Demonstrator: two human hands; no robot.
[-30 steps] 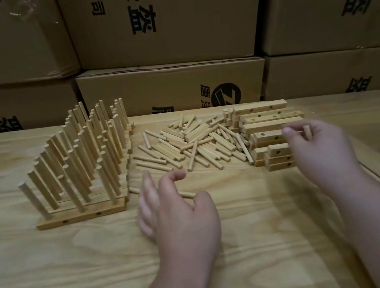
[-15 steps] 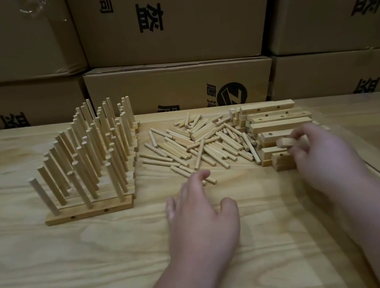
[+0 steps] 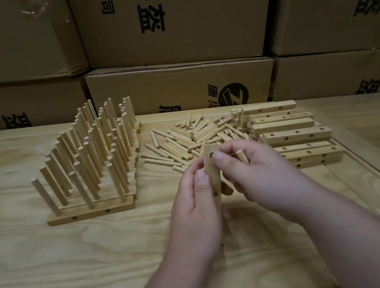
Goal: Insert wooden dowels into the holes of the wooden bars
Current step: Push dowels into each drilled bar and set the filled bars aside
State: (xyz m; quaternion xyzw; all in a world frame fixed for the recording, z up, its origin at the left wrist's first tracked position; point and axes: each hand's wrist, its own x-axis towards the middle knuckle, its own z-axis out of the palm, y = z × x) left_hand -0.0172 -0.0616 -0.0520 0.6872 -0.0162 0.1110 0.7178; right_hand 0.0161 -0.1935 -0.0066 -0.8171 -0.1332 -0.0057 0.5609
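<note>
Above the table (image 3: 56, 281), both hands gripping one bar (image 3: 213, 180), right hand (image 3: 262, 171) seemingly pinching a dowel (image 3: 241, 155)

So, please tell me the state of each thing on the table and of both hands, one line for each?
Held bar: off the table, on end, holes empty.
Left hand: grips the held bar.
Right hand: pinches the held bar, also holds a dowel.
Finished bars: flat on the table, dowels upright in them.
Loose dowels: lying in a pile.
Empty bars: stacked, holes unfilled.
</note>
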